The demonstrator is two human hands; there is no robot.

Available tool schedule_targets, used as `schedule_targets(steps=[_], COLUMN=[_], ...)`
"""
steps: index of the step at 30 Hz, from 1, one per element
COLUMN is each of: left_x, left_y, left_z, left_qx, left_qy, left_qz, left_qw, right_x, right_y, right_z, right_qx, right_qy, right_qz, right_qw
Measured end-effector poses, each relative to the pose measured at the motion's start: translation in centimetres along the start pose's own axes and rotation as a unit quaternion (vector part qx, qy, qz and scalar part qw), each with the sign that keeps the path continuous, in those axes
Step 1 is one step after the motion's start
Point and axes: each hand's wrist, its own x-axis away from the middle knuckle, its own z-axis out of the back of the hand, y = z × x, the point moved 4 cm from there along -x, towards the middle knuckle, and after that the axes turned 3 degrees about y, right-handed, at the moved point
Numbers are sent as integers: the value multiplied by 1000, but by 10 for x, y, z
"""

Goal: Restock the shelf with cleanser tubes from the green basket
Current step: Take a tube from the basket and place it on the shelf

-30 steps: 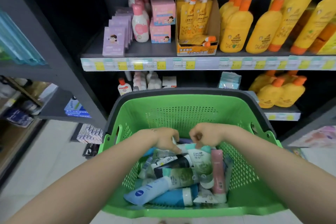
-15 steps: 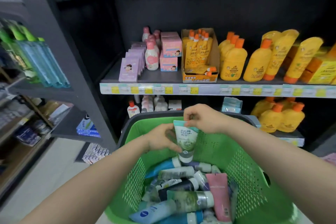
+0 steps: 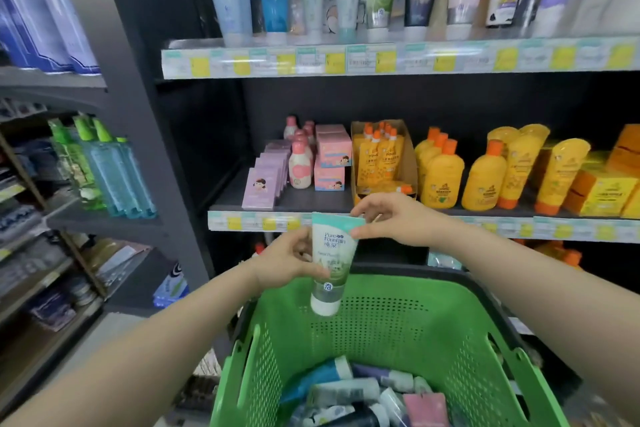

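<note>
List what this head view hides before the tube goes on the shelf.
All in the head view:
- Green perforated plastic basket: front cut off by the bottom edge, so the tube count is unknown.
- Yellow-and-white price labels on the top shelf: blurred, unreadable.
- White-and-teal cleanser tube: back faces away; left hand and right hand cover its edges.

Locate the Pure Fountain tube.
Head view, centre: the Pure Fountain tube hangs cap-down above the green basket, held by the left hand and the right hand.
</note>
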Motion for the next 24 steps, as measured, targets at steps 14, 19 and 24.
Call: schedule_targets(steps=[14, 19, 24], left_x=[-5, -9, -11], left_y=[103, 135, 172], left_z=[55, 67, 73], left_qx=[29, 55, 52], left_qy=[107, 143, 160], left_qz=[-70, -83, -111], left_qw=[991, 985, 980], right_x=[-15, -24, -30], right_y=[-47, -74, -96], right_z=[7, 27, 57], right_qx=[-108, -118, -86], right_qy=[108, 170, 216], right_qz=[48, 72, 82], right_qw=[987, 976, 969])
